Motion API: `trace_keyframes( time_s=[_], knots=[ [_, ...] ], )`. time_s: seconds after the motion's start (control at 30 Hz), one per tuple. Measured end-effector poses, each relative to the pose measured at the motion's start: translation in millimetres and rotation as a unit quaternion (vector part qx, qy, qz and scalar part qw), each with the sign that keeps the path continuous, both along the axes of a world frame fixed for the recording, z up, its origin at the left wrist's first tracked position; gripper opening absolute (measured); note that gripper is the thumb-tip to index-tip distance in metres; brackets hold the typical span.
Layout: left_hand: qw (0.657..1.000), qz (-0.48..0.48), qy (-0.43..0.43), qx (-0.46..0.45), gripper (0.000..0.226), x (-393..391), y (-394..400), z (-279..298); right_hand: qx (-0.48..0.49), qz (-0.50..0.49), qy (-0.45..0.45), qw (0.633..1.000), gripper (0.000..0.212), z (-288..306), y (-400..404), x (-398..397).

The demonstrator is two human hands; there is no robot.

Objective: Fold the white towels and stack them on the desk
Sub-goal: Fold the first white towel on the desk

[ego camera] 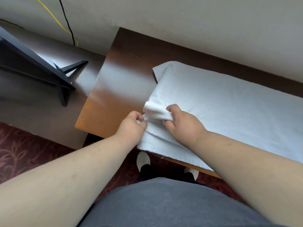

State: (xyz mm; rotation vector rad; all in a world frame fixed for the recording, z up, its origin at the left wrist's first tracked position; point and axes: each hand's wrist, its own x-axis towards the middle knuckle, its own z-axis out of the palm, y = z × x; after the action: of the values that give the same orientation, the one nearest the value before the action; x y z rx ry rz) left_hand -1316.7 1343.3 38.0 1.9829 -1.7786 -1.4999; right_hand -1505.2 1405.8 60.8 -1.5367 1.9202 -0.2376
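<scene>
Left hand (131, 124) and right hand (183, 122) pinch towel (221, 102) end at 9 o'clock on surface (114, 89); judgement: match edges before folding.

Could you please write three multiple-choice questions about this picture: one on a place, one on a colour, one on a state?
1. Where does the white towel lie?
A. on the carpet
B. on the wooden desk
C. on the black stand

2. What colour is the thin cable beside the black cable on the wall?
A. yellow
B. blue
C. red

3. What are the two hands doing?
A. resting flat
B. hanging free
C. gripping the towel's bunched end

Answers: 1 B, the towel is spread along the desk top. 2 A, the yellow cable runs down beside the black one. 3 C, the left hand and the right hand both curl round the cloth.
</scene>
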Motion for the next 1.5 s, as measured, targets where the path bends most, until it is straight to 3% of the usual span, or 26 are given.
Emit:
trace_keyframes(
  time_s=[0.1, 0.2, 0.27, 0.37, 0.5, 0.6, 0.7, 0.83, 0.93, 1.0, 1.13, 1.23, 1.3, 1.37, 1.5],
  knots=[
    [0.999, -0.003, -0.004, -0.033, 0.014, 6.4, -16.7, -3.3, -0.035, -0.014, 0.007, 0.999, 0.016, 3.5, -4.2, 8.1],
    [0.995, -0.096, -0.031, -0.012, 0.017, 11.6, -27.0, -4.4, -0.063, 0.037, 0.030, 0.997, 0.022, 6.0, -12.5, 17.5],
    [0.984, -0.171, -0.044, 0.030, 0.031, 14.9, -35.6, -2.8, -0.037, 0.090, 0.048, 0.994, 0.026, 4.1, -16.7, 25.0],
    [0.978, -0.175, -0.048, 0.099, 0.013, 18.0, -59.3, 6.1, 0.022, 0.100, 0.068, 0.992, 0.024, -5.1, -15.7, 35.0],
    [0.969, -0.206, -0.045, 0.130, 0.017, 15.3, -89.7, 10.9, 0.054, 0.078, 0.098, 0.991, 0.026, -11.3, -21.6, 46.7],
    [0.985, -0.134, 0.051, 0.098, 0.018, 0.9, -89.1, 11.0, -0.045, -0.025, 0.045, 0.998, 0.022, 0.3, -26.0, 47.6],
    [0.983, -0.028, 0.150, 0.099, 0.034, -16.3, -79.4, 12.3, -0.125, -0.200, -0.063, 0.970, 0.003, 18.7, -17.8, 34.7],
    [0.950, 0.026, 0.216, 0.224, 0.022, -33.2, -68.8, 16.4, -0.216, -0.346, -0.130, 0.904, 0.015, 40.9, -7.3, 16.5],
    [0.921, 0.064, 0.250, 0.292, 0.028, -45.1, -74.1, 17.1, -0.234, -0.375, -0.161, 0.882, 0.019, 52.9, 3.9, 11.6],
    [0.902, 0.085, 0.279, 0.319, 0.036, -57.4, -84.8, 18.9, -0.234, -0.342, -0.157, 0.896, 0.020, 57.2, 12.5, 11.8],
    [0.876, 0.139, 0.323, 0.332, 0.052, -87.9, -115.4, 20.3, -0.191, -0.172, -0.115, 0.960, 0.013, 53.2, 26.8, 23.0],
    [0.925, 0.137, 0.250, 0.250, 0.059, -95.5, -144.1, 13.5, -0.124, -0.008, -0.060, 0.990, 0.024, 46.9, 27.7, 37.4],
    [0.947, 0.089, 0.236, 0.201, 0.045, -98.6, -161.1, 5.4, -0.083, 0.084, -0.028, 0.993, 0.031, 41.0, 22.5, 47.0],
    [0.954, 0.059, 0.236, 0.177, 0.035, -101.5, -171.1, -0.3, -0.065, 0.132, -0.013, 0.989, 0.028, 36.0, 14.4, 54.2],
    [0.952, 0.086, 0.244, 0.164, 0.043, -102.2, -180.5, -9.9, -0.021, 0.164, -0.015, 0.986, 0.025, 32.0, 4.3, 56.7]
  ],
)
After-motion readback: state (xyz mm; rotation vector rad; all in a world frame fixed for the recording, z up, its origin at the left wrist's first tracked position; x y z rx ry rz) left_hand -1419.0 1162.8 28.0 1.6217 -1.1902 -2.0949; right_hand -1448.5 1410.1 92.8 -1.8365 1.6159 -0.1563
